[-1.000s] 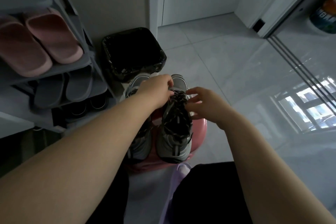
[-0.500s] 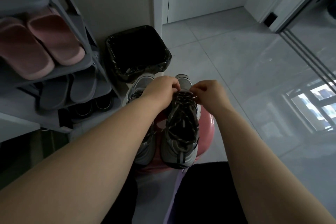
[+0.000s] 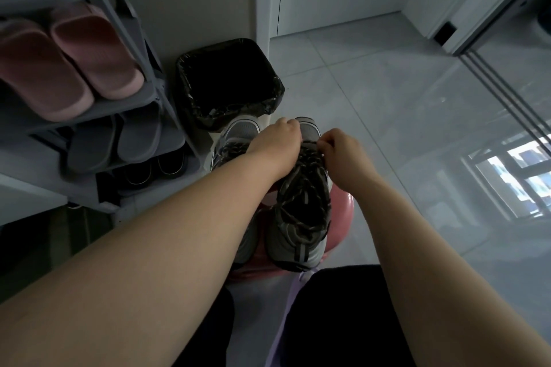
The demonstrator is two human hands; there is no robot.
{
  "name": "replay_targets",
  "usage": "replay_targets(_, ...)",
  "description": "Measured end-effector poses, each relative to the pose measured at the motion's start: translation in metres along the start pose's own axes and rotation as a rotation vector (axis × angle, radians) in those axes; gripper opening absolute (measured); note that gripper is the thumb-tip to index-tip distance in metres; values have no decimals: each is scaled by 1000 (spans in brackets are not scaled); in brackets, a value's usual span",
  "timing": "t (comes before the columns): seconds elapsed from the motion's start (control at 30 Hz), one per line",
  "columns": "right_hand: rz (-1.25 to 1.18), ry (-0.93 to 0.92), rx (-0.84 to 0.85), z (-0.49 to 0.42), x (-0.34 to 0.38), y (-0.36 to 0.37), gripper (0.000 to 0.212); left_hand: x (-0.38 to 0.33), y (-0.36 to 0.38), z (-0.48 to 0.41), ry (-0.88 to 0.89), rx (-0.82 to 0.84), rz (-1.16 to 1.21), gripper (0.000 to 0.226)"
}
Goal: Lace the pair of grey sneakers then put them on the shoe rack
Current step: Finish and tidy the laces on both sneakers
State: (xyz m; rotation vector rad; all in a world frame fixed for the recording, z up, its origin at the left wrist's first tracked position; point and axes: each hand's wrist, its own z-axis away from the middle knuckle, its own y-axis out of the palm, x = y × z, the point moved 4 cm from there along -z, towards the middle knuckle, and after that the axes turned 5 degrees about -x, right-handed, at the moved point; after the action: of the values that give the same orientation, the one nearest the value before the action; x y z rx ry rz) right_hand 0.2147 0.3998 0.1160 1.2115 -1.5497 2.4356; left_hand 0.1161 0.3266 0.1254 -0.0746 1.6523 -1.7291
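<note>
Two grey sneakers stand side by side on a pink stool [image 3: 343,211], toes pointing away from me. The right sneaker [image 3: 301,217] shows dark laces criss-crossed over its tongue. The left sneaker [image 3: 235,140] is mostly hidden under my left forearm. My left hand [image 3: 277,143] is curled over the front of the right sneaker's lacing, its fingertips hidden. My right hand [image 3: 340,152] pinches the lace at the sneaker's front right eyelets. The grey shoe rack [image 3: 155,89] stands at the left.
The rack holds pink slippers [image 3: 74,59] on an upper shelf, grey slippers [image 3: 119,143] below and dark shoes lower down. A bin lined with a black bag [image 3: 229,83] stands just beyond the sneakers. Glossy grey floor tiles [image 3: 402,104] spread to the right, up to a sliding-door track.
My right hand has closed from a spread pose into a pinch and moved toward the sneaker's toe. The left hand stayed over the front lacing. The camera view shifted slightly.
</note>
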Motion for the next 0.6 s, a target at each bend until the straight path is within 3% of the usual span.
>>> replay_targets(0.07,-53,-10,-12,-1,-2,-1,7,1,-1,0,-15,-16,21,18)
replay_targets(0.17,-184,-9,-48,0,-3,-11,20,8,-7,-2,-54,-54,137,5)
replay_targets(0.27,-161,-38,-31,0,-3,-16,20,6,-16,-1,3,-67,187,7)
replay_targets(0.37,-164,-41,-4,1,-1,-15,2,1,-21,0,54,-36,120,3)
replay_targets(0.6,21,-49,39,0,8,-8,13,-5,-9,-1,37,68,-35,16)
